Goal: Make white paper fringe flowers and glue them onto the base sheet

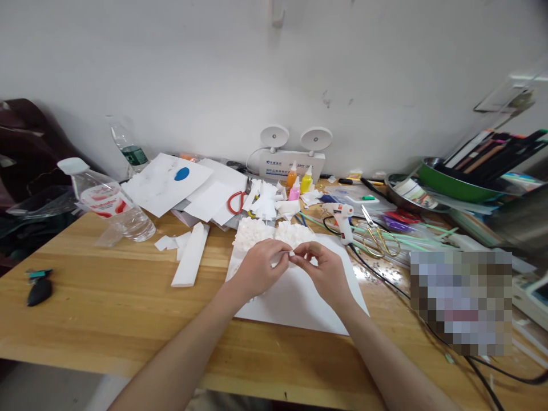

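Note:
My left hand (260, 265) and my right hand (323, 268) meet above a white sheet (295, 302), fingertips pinched together. Between them is a small white piece (291, 253), perhaps paper; it is too small to make out fully. Both hands are closed on it. Just beyond my fingers, two crumbly-looking white clusters (250, 231) lie at the sheet's far edge, partly hidden by my hands. A folded white paper strip (191, 257) rests on the wood to the left, with paper scraps (168, 243) beside it.
A glue gun (342, 222) and gold-handled scissors (377, 234) lie to the right, near a black cable (381, 277). Small paint bottles (306, 181) stand behind. A water bottle (113, 205) leans at left, near loose papers (166, 182). A green bowl (449, 182) holds pens.

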`<state>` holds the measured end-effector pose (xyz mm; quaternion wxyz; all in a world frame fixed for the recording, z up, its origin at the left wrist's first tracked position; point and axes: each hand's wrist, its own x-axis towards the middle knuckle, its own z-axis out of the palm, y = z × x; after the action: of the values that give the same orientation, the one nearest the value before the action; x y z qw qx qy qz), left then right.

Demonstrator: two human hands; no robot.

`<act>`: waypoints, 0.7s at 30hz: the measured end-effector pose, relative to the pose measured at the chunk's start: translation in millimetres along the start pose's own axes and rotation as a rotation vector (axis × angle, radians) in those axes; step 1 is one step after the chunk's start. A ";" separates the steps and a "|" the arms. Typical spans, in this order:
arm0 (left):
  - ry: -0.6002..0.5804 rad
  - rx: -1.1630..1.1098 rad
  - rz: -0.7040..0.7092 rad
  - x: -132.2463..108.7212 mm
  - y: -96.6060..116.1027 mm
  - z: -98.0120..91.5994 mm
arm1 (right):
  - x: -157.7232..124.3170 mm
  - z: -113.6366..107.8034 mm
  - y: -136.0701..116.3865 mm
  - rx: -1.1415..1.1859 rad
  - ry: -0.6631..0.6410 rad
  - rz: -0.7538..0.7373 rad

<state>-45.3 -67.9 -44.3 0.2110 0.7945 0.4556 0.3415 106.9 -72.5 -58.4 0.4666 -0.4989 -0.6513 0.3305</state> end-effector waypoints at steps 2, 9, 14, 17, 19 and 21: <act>-0.005 -0.008 0.009 -0.4 -0.3 0.3 | 0.3 0.0 0.0 0.005 0.012 0.009; -0.001 -0.121 0.002 -0.2 1.3 0.6 | 0.2 1.1 3.3 0.025 0.024 0.018; -0.010 -0.167 -0.032 0.0 1.1 0.4 | 1.0 0.9 3.3 0.024 0.001 0.028; -0.019 -0.133 -0.026 -0.6 0.0 0.6 | 1.6 0.2 3.3 0.030 -0.008 0.036; -0.014 -0.109 0.003 -1.2 -0.3 0.9 | 1.8 0.1 4.2 0.044 -0.014 0.032; -0.005 -0.077 0.038 -1.9 0.0 1.1 | 1.6 0.3 5.4 0.053 -0.021 0.030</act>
<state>-45.2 -69.6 -45.7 0.2361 0.7951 0.4263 0.3609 108.3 -69.4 -62.9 0.4678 -0.4927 -0.6397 0.3596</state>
